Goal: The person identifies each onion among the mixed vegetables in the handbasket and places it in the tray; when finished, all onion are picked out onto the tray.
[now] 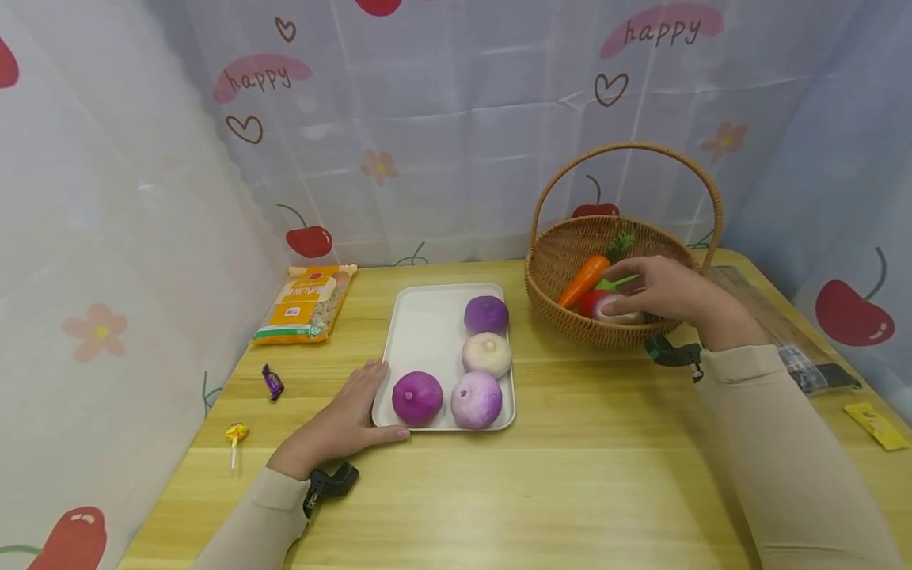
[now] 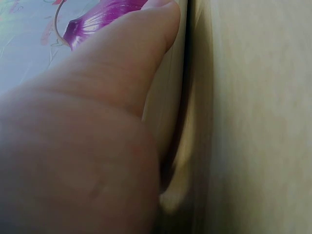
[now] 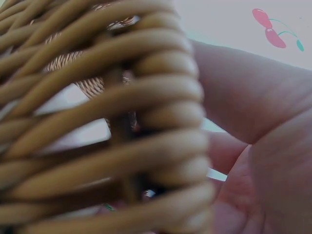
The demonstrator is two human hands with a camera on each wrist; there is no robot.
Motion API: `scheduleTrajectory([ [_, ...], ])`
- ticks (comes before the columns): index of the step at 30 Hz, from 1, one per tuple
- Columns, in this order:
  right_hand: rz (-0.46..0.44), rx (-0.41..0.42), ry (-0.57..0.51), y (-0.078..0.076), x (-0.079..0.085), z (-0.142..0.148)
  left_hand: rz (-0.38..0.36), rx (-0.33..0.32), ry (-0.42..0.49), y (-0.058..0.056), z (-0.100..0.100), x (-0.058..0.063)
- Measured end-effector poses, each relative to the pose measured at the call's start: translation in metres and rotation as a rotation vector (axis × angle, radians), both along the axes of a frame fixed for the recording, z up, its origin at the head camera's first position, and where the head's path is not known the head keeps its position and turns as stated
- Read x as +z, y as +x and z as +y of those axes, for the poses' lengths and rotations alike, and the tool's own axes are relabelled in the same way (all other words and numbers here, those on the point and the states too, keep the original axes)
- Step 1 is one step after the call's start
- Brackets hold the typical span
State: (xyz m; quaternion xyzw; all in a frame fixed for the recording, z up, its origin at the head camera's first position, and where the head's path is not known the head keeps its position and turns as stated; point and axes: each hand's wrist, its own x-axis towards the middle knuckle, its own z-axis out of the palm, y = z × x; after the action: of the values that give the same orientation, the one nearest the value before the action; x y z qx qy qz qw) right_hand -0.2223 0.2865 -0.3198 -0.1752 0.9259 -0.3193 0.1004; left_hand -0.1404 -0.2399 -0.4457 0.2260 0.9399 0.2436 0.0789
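Note:
My left hand (image 1: pixel 345 416) rests against the near left corner of a white tray (image 1: pixel 423 317), fingers along its side and thumb at its front edge. Several onions lie on the tray: a purple one (image 1: pixel 417 398) by my thumb, a pale lilac one (image 1: pixel 476 400), a white one (image 1: pixel 488 354) and a dark purple one (image 1: pixel 487 315) up the right side. Over the front rim of a wicker basket (image 1: pixel 602 331), my right hand (image 1: pixel 663 293) reaches in, thumb and forefinger apart above a red-and-white round vegetable (image 1: pixel 597 304). A carrot (image 1: pixel 584 281) leans beside it.
To the left are an orange food packet (image 1: pixel 302 305), a purple-wrapped candy (image 1: pixel 272 382) and a lollipop (image 1: pixel 236 433). At the right lie a clear packet (image 1: pixel 801 368) and a yellow sachet (image 1: pixel 875 426). The basket's tall handle (image 1: pixel 630 146) arches up behind my right hand.

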Motion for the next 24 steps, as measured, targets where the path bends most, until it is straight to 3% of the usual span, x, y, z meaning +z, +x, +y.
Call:
scheduleTrajectory([
  [24,0.025,0.038,0.075,-0.0094,-0.0040,-0.0034,0.001,-0.003,0.002,-0.0004,-0.0004,0.0000],
])
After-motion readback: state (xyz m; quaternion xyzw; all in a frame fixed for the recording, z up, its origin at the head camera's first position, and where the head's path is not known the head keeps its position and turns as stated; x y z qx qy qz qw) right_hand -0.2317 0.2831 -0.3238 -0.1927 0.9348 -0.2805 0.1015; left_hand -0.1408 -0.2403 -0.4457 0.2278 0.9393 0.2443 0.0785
